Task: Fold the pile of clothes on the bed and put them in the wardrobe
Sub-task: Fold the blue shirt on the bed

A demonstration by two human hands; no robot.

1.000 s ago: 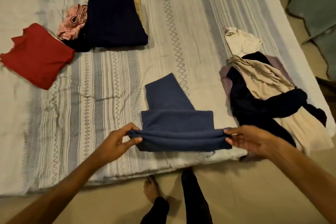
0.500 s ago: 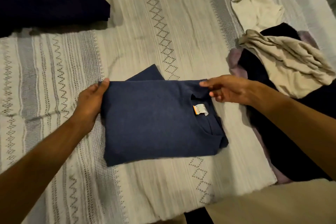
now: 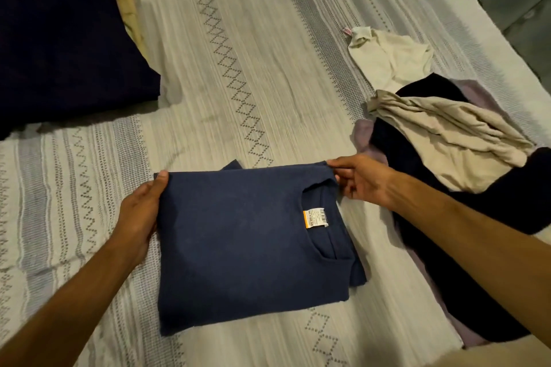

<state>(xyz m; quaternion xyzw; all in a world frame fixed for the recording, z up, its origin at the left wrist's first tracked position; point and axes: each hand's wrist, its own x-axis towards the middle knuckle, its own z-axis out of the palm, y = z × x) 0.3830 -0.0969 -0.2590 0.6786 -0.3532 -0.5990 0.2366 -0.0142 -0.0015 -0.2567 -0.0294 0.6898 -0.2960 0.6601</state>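
The blue shirt is laid flat on the bed, near the front edge, and it is folded into a neat square shape. A small white and orange tag can be seen inside its neck hole, which is turned toward the right side. The left edge of the shirt is held by the left hand; the thumb is laid on top of the cloth at the far left corner and the other fingers are tucked under the edge. The far right corner of the shirt is pinched by the right hand, with the fingertips curled onto the cloth just beside the neck hole. A little bit of blue cloth is seen sticking out from under the far edge. The pile of clothes that is not folded is heaped on the right side of the bed, just beside the right hand; dark, cream and pale purple clothes are mixed in it. A dark folded garment is placed at the far left of the bed, well apart from the shirt, and a tan cloth is tucked under its right edge. The bed is covered with a white sheet that is marked with grey zigzag and diamond lines.
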